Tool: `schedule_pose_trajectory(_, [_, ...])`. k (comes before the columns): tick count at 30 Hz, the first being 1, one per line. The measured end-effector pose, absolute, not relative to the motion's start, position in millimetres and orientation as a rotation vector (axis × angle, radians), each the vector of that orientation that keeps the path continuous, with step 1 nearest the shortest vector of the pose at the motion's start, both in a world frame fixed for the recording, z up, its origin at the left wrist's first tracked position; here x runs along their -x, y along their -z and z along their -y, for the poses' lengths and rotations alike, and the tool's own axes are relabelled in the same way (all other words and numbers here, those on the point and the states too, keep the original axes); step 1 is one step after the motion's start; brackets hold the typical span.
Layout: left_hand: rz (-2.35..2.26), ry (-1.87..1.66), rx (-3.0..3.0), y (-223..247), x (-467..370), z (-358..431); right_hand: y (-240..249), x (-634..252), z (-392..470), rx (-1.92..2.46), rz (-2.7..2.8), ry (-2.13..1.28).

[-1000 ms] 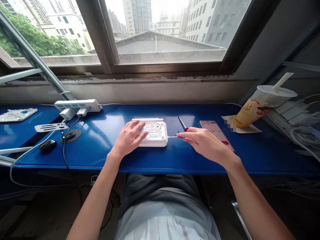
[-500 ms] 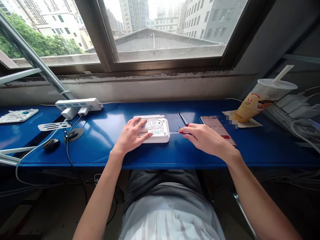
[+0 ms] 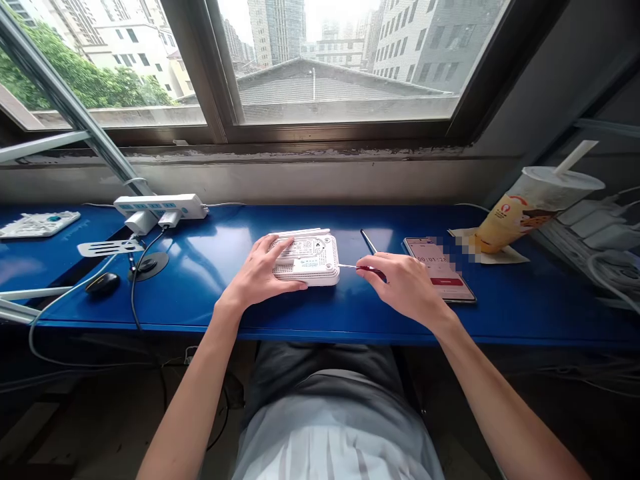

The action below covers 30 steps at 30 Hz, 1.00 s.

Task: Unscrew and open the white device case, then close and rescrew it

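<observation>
A white router (image 3: 315,263) lies upside down on the blue desk, its labelled and vented base facing up and its antennas along the far side. My left hand (image 3: 260,272) grips its left part, fingers spread over the base and thumb along the front edge. In my right hand (image 3: 405,283) is a screwdriver (image 3: 371,270) with a dark red handle, its thin metal shaft pointing left. The shaft's tip meets the router's right side; whether it sits in a seam or hole is too small to tell. A slim dark rod-shaped tool (image 3: 369,241) lies just beyond my right hand.
Right of my right hand lies a phone (image 3: 447,280) showing a timer. Behind it a drink cup (image 3: 525,207) with a straw stands on a napkin. At left are a power strip (image 3: 183,205), cables, a black mouse (image 3: 103,285) and the blue desk's (image 3: 180,300) front edge.
My left thumb has slid from the router's base down to its front edge. My right hand has stayed at the router's right side with the screwdriver. The view has shifted slightly.
</observation>
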<state>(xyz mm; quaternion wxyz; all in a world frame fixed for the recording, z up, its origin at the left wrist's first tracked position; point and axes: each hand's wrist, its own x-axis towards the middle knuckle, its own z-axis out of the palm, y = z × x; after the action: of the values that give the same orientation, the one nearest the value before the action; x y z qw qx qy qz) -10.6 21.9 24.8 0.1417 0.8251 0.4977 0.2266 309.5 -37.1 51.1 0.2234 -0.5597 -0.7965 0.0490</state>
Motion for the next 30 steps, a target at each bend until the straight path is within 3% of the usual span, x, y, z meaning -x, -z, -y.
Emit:
schedule_pose_trajectory(14, [-1.386, -0.747, -2.364, -28, 13, -22, -46, -309, 31, 1.438, 2.201, -0.244])
schedule_pose_trajectory(30, [-1.365, -0.705, -2.462, -27, 11, -22, -59, -310, 37, 1.608, 2.432, -0.06])
